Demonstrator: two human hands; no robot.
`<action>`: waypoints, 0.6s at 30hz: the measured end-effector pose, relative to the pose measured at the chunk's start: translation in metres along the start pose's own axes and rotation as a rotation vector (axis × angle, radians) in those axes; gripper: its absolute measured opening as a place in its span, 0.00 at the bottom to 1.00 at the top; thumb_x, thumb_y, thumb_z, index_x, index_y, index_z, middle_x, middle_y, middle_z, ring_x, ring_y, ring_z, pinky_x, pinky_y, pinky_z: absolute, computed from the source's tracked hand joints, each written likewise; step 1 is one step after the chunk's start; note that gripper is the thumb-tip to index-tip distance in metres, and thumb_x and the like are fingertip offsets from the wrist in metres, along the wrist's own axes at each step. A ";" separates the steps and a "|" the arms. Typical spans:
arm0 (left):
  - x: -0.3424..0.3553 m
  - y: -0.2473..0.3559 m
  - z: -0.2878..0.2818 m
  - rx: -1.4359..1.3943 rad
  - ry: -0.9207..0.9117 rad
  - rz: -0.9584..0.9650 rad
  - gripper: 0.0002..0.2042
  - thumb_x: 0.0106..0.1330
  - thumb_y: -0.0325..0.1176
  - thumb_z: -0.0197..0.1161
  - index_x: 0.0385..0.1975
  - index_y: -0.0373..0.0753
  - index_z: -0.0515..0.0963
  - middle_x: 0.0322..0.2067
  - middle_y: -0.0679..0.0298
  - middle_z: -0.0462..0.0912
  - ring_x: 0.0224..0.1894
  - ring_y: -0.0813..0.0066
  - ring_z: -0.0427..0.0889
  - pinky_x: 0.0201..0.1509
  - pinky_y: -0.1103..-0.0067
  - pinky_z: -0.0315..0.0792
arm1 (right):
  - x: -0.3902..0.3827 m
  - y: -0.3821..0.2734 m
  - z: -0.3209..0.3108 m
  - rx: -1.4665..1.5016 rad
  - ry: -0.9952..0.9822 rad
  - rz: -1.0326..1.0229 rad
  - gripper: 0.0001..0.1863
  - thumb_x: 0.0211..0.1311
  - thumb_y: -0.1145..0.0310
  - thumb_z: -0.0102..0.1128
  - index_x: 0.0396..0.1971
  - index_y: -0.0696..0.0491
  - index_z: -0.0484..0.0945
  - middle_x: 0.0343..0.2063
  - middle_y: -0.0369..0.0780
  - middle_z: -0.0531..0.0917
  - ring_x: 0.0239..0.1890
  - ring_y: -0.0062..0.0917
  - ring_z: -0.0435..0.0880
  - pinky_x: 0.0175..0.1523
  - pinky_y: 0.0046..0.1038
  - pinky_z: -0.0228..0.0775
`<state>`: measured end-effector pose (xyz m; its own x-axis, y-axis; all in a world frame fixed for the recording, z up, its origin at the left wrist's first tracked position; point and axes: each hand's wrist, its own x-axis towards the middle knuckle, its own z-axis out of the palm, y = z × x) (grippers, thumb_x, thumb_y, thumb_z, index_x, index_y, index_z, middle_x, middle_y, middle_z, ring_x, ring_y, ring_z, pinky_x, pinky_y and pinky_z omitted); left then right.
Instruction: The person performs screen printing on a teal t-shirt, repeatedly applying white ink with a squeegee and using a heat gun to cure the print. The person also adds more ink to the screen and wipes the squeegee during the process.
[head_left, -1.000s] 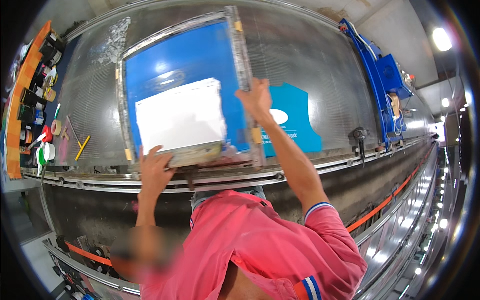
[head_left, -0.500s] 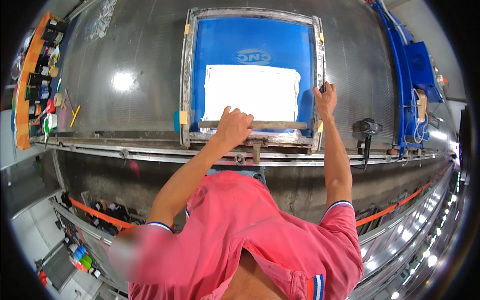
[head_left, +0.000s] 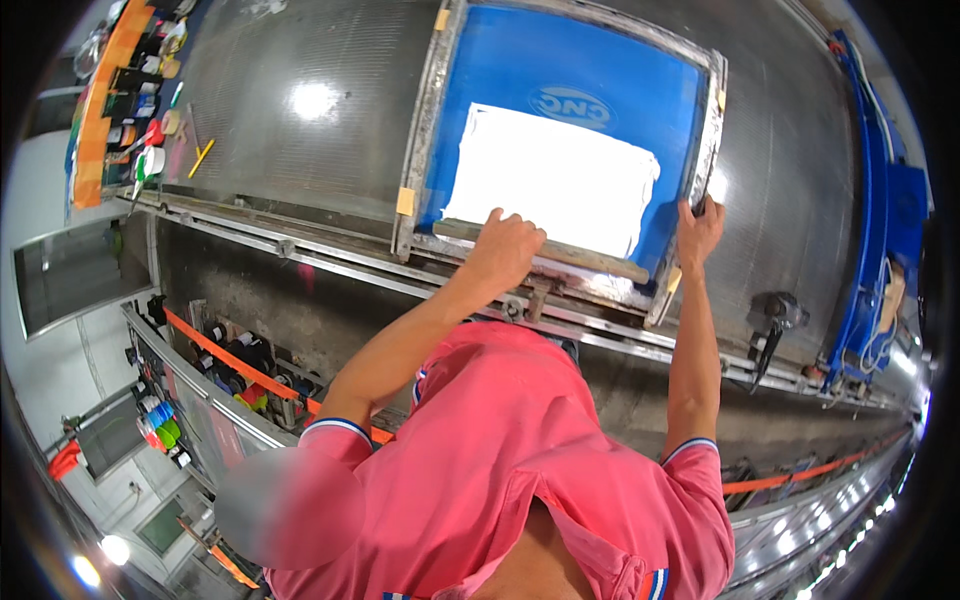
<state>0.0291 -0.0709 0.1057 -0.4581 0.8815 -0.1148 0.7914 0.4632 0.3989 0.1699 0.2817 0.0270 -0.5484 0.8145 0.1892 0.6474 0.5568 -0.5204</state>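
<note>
A silkscreen frame (head_left: 712, 120) with a metal border and blue mesh (head_left: 560, 55) lies on the long grey table. A white ink area (head_left: 555, 175), roughly rectangular, covers the mesh's middle and near part. My left hand (head_left: 507, 250) is closed over the middle of a long squeegee (head_left: 595, 263), which lies across the near edge of the white. My fingers hide part of its bar. At the frame's right side, my right hand (head_left: 700, 230) grips the border, thumb on the inner side.
A black heat gun or hair dryer (head_left: 783, 310) lies right of the frame. Beyond it stands blue equipment (head_left: 848, 230) with cables. On the left are an orange-covered shelf (head_left: 95, 125) with ink tubs and a yellow tool (head_left: 201, 158). A metal rail (head_left: 300, 252) runs along the table's near edge.
The whole view has turned and shifted, so the frame now sits tilted and farther right. Both hands keep their grips, and the squeegee stays near the white area's near edge.
</note>
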 end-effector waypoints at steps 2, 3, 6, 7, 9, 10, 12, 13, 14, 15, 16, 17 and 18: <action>0.003 0.003 0.000 -0.003 -0.040 -0.011 0.06 0.54 0.23 0.63 0.31 0.39 0.81 0.32 0.60 0.84 0.45 0.59 0.82 0.57 0.58 0.68 | -0.003 -0.001 0.009 0.050 0.012 -0.026 0.26 0.54 0.59 0.70 0.48 0.62 0.82 0.39 0.48 0.79 0.38 0.41 0.81 0.45 0.41 0.73; 0.004 0.004 -0.002 -0.002 -0.099 -0.046 0.09 0.54 0.22 0.63 0.35 0.40 0.82 0.34 0.60 0.85 0.46 0.60 0.82 0.59 0.58 0.68 | -0.003 0.001 0.008 0.062 0.018 -0.039 0.25 0.54 0.59 0.70 0.48 0.62 0.82 0.39 0.48 0.79 0.38 0.40 0.81 0.44 0.40 0.73; -0.001 0.003 0.002 0.020 -0.089 -0.071 0.12 0.54 0.23 0.63 0.39 0.41 0.83 0.37 0.60 0.85 0.48 0.61 0.83 0.61 0.59 0.68 | -0.002 -0.002 0.016 -0.004 0.053 -0.067 0.24 0.55 0.59 0.70 0.47 0.61 0.82 0.39 0.47 0.78 0.38 0.40 0.80 0.44 0.40 0.73; -0.002 0.005 0.005 0.021 -0.098 -0.077 0.13 0.55 0.23 0.63 0.40 0.41 0.84 0.39 0.61 0.86 0.50 0.62 0.83 0.64 0.59 0.67 | -0.002 0.001 0.016 -0.025 0.058 -0.065 0.23 0.55 0.60 0.70 0.46 0.60 0.82 0.38 0.46 0.78 0.38 0.40 0.80 0.44 0.40 0.73; -0.007 0.004 0.010 0.014 -0.050 -0.066 0.08 0.60 0.24 0.60 0.36 0.41 0.84 0.37 0.61 0.86 0.49 0.62 0.83 0.65 0.58 0.66 | -0.005 -0.003 0.021 -0.039 0.016 -0.069 0.22 0.56 0.60 0.70 0.45 0.60 0.82 0.38 0.47 0.78 0.38 0.41 0.80 0.45 0.41 0.73; -0.008 0.006 0.013 0.011 -0.025 -0.062 0.07 0.63 0.25 0.58 0.35 0.41 0.84 0.36 0.62 0.85 0.48 0.62 0.83 0.66 0.58 0.66 | -0.004 -0.004 0.020 -0.045 -0.007 -0.073 0.21 0.56 0.60 0.70 0.45 0.59 0.82 0.38 0.47 0.78 0.39 0.41 0.80 0.45 0.41 0.73; -0.009 0.006 0.012 0.006 -0.102 -0.079 0.07 0.64 0.27 0.58 0.37 0.41 0.83 0.38 0.62 0.85 0.49 0.63 0.83 0.66 0.58 0.66 | -0.006 -0.009 0.018 -0.071 -0.058 -0.085 0.18 0.58 0.60 0.68 0.40 0.60 0.81 0.38 0.48 0.78 0.41 0.43 0.80 0.46 0.45 0.73; -0.007 0.005 0.011 0.003 -0.138 -0.083 0.07 0.64 0.27 0.58 0.38 0.41 0.83 0.39 0.62 0.85 0.49 0.63 0.83 0.66 0.58 0.66 | -0.008 -0.013 0.020 -0.044 -0.056 -0.064 0.18 0.59 0.60 0.67 0.38 0.60 0.80 0.38 0.48 0.78 0.41 0.44 0.79 0.46 0.46 0.73; -0.009 0.005 0.009 0.008 -0.137 -0.092 0.09 0.62 0.26 0.59 0.39 0.41 0.83 0.41 0.62 0.85 0.51 0.63 0.82 0.66 0.59 0.66 | -0.008 -0.008 0.024 -0.105 -0.055 -0.080 0.19 0.60 0.58 0.66 0.38 0.60 0.80 0.39 0.48 0.78 0.42 0.44 0.79 0.46 0.46 0.73; -0.010 0.007 0.009 0.008 -0.133 -0.093 0.11 0.60 0.24 0.59 0.41 0.40 0.83 0.43 0.62 0.86 0.53 0.63 0.82 0.67 0.59 0.66 | -0.007 -0.005 0.026 -0.172 -0.047 -0.096 0.20 0.62 0.56 0.64 0.38 0.60 0.79 0.39 0.48 0.77 0.42 0.45 0.79 0.46 0.46 0.73; -0.012 0.007 0.009 0.008 -0.129 -0.092 0.13 0.58 0.22 0.59 0.43 0.40 0.83 0.45 0.62 0.86 0.55 0.63 0.82 0.67 0.60 0.66 | -0.009 -0.002 0.029 -0.201 -0.043 -0.100 0.20 0.63 0.55 0.63 0.39 0.60 0.79 0.40 0.48 0.77 0.42 0.45 0.79 0.46 0.46 0.73; -0.014 0.009 0.011 0.017 -0.059 -0.083 0.13 0.59 0.22 0.59 0.43 0.40 0.83 0.45 0.62 0.86 0.56 0.62 0.81 0.67 0.61 0.67 | -0.008 -0.003 0.029 -0.233 -0.033 -0.105 0.21 0.63 0.54 0.62 0.40 0.60 0.79 0.40 0.48 0.77 0.43 0.45 0.79 0.47 0.47 0.74; -0.020 0.013 0.015 0.026 0.011 -0.071 0.13 0.59 0.22 0.58 0.43 0.40 0.83 0.46 0.62 0.86 0.57 0.62 0.81 0.67 0.62 0.67 | -0.008 -0.004 0.029 -0.266 -0.021 -0.107 0.22 0.64 0.54 0.61 0.41 0.60 0.78 0.40 0.48 0.77 0.43 0.45 0.79 0.47 0.47 0.74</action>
<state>0.0544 -0.0807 0.0996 -0.5173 0.8455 -0.1320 0.7673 0.5266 0.3661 0.1566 0.2681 0.0029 -0.6304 0.7467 0.2122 0.6999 0.6649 -0.2609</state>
